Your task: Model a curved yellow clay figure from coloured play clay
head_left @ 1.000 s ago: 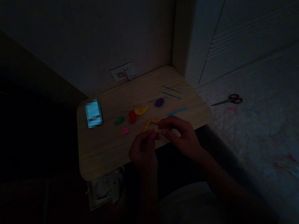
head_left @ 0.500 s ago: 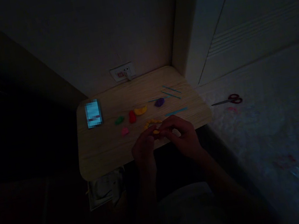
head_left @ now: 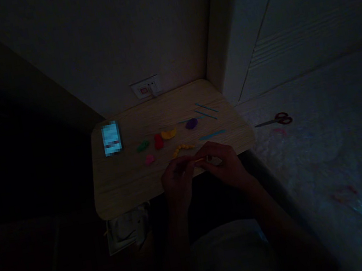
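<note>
Close together over the table's front edge, my left hand [head_left: 177, 179] and my right hand [head_left: 225, 163] pinch a small orange-yellow piece of modelling clay [head_left: 200, 159] between their fingertips. The fingers cover part of it, and the light is dim. Just beyond them, a curved row of orange-yellow clay balls [head_left: 183, 146] lies on the wood. Further back are a yellow clay lump [head_left: 169, 134], a red one [head_left: 159, 141] and a purple one [head_left: 191, 124]. To the left lie green clay [head_left: 142, 146] and pink clay [head_left: 150, 159].
On the small wooden table [head_left: 120, 188] are a flat blue modelling tool [head_left: 212, 135], thin blue sticks [head_left: 206, 114] and a lit phone [head_left: 111, 138]. Red-handled scissors [head_left: 281, 118] lie on the pale surface at right. A wall socket [head_left: 146, 88] with a plug is behind.
Both hands have shifted slightly, and the clay between the fingertips now looks thinner and sits further right. More of the row of balls shows. The view has moved a little.
</note>
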The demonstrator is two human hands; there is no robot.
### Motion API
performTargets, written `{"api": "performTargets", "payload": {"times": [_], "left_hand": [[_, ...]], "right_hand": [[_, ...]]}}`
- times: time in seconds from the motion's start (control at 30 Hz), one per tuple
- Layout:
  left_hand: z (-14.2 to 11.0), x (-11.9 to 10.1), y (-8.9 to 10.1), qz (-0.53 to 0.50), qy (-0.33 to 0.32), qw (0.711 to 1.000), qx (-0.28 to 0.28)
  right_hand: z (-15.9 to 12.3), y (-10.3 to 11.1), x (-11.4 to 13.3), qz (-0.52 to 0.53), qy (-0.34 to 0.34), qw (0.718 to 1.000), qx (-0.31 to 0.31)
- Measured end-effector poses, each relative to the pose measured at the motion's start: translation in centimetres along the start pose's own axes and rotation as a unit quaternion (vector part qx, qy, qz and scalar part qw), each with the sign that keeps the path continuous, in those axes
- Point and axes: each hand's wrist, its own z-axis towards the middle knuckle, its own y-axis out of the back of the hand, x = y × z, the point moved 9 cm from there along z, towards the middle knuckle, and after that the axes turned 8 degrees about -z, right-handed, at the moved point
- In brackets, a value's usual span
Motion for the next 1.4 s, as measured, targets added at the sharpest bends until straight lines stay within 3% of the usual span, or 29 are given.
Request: {"api": "performTargets", "payload": {"times": [0.13,0.2,0.33,0.5,0.87,0.93,1.0,1.1,1.2,1.27,1.4], "left_hand": [[0.3,0.3,0.1,-0.003,0.016,1.000,0.016],[0.7,-0.2,1.4,0.001,-0.010,1.000,-0.022],[1.8,-1.2,4.0,0.026,-0.072,0.994,-0.073],[2.4,-1.4,5.7,0.075,-0.094,0.989,-0.085],[1.8,-2.2,8.4,0.082,-0.103,0.985,-0.114],[2.0,-3.1,7.5,0.136,-0.123,0.979,-0.091],[2.6,-4.0,5.1,0.235,-0.160,0.958,-0.025],[3.7,-3.7,-0.2,0.406,-0.216,0.880,0.118],[5.0,-1.9,-3.9,0.489,-0.225,0.817,0.205],[5.8,-0.7,-5.2,0.516,-0.212,0.797,0.231],[6.5,0.4,-5.5,0.529,-0.195,0.794,0.228]], "right_hand": [[-0.2,1.1,-3.6,-0.024,-0.057,0.998,-0.022],[-0.2,2.3,-6.4,-0.034,-0.111,0.991,-0.060],[1.0,2.6,-9.6,-0.059,-0.151,0.987,-0.022],[2.8,1.7,-9.6,-0.100,-0.143,0.984,0.026],[4.2,-0.5,-9.5,-0.169,-0.156,0.969,0.092],[4.2,-0.8,-9.7,-0.178,-0.166,0.964,0.108],[4.3,-1.2,-9.9,-0.189,-0.169,0.959,0.127],[4.5,-1.5,-9.9,-0.214,-0.162,0.953,0.141],[4.6,-1.6,-9.7,-0.228,-0.156,0.950,0.144],[4.6,-1.6,-9.6,-0.231,-0.152,0.950,0.144],[4.7,-1.4,-9.1,-0.233,-0.141,0.953,0.135]]}}
